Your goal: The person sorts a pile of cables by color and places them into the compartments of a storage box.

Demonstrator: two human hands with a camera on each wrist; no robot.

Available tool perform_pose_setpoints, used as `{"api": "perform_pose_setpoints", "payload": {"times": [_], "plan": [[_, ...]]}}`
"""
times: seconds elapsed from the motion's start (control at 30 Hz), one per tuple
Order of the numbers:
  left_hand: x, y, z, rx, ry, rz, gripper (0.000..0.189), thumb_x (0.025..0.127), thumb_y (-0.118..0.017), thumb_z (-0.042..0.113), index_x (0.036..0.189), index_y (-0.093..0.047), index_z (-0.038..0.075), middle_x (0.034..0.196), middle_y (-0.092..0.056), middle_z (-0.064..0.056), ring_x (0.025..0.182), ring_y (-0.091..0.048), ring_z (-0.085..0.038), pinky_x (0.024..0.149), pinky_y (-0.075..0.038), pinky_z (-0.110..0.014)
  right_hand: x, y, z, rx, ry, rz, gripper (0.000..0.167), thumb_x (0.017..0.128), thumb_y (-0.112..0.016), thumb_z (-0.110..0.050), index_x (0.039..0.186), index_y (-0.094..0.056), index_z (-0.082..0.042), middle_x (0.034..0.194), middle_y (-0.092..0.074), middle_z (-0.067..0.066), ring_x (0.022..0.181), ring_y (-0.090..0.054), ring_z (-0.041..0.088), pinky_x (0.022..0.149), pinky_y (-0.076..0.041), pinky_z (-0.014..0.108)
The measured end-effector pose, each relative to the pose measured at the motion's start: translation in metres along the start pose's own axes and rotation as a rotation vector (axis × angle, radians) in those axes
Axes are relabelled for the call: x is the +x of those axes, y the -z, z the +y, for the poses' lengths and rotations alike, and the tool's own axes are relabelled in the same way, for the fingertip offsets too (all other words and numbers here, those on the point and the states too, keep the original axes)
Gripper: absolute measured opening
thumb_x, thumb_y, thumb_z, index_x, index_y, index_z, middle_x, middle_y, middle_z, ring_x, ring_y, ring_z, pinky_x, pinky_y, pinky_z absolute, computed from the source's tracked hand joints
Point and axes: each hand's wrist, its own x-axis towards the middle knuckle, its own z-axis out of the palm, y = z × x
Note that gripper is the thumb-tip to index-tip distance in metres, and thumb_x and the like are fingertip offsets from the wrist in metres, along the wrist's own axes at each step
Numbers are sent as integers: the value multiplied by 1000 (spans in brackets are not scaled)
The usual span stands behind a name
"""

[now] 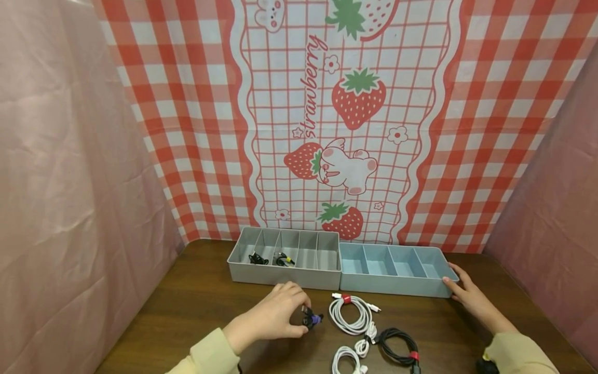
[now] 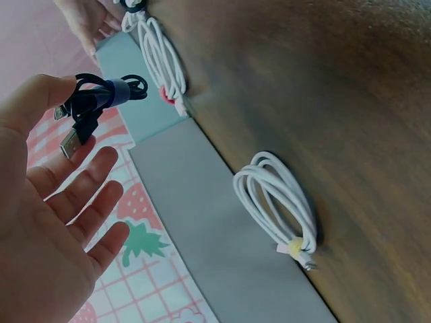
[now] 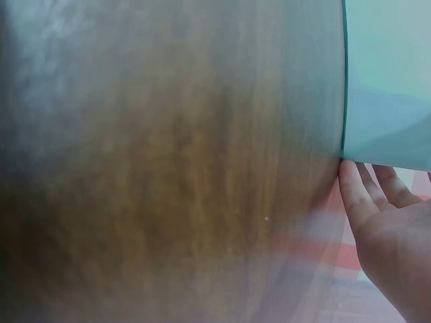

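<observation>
My left hand [image 1: 275,314] pinches a small bundled black USB cable [image 2: 101,97] with a purple tie, between thumb and index finger. The other fingers spread loosely, and the metal USB plug [image 2: 71,143] points out beside the index finger. It is held in front of a grey divided box [image 1: 285,276], where two compartments each hold a small black cable [image 1: 258,258]. Joined to that box's right side stands a light blue divided box [image 1: 394,285]. Against its right end, my right hand [image 1: 474,296] rests with extended fingers, the thumb at the front corner.
Coiled on the wooden table [image 1: 187,306] are a white cable [image 1: 352,328] with a red tie, smaller white cables [image 1: 345,353] and a black cable [image 1: 402,358]. Another white cable [image 2: 279,202] with a yellow tie lies by the grey box. A strawberry-print cloth [image 1: 355,156] hangs behind.
</observation>
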Motion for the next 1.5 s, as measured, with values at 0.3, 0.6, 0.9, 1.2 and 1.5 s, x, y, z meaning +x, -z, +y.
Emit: {"api": "perform_pose_setpoints", "payload": {"times": [0.3,0.6,0.9,1.2,1.5], "plan": [[0,10,1,16,-5,32,35,75,-73,43,100,-61,22,97,-57,12,96,-47,-8,80,-37,-27,1,0,0,-2,-11,-1,68,103,-34,-34,147,1,4,141,-13,40,118,-36,47,85,-49,46],[1,23,2,32,-4,58,35,75,-73,43,100,-63,21,97,-58,11,98,-48,-8,82,-38,-28,0,0,0,27,-8,-9,69,103,-34,-33,147,3,5,142,-9,42,122,-29,53,88,-45,54],[2,35,4,38,8,56,35,76,-72,43,101,-64,21,98,-58,11,101,-48,-9,86,-39,-30,0,0,0,19,-4,-5,68,103,-34,-33,147,2,5,141,-10,42,120,-32,52,88,-46,54],[4,47,5,22,18,38,36,77,-72,43,103,-64,20,101,-58,9,106,-48,-11,89,-39,-33,0,0,1,9,-7,-7,68,103,-33,-34,147,2,4,141,-12,40,120,-32,51,88,-45,55],[7,59,6,3,39,42,36,78,-73,42,105,-63,21,103,-58,9,99,-46,-10,83,-37,-31,1,1,1,7,-8,-11,68,103,-33,-34,147,3,4,140,-12,41,120,-32,51,88,-46,54]]}}
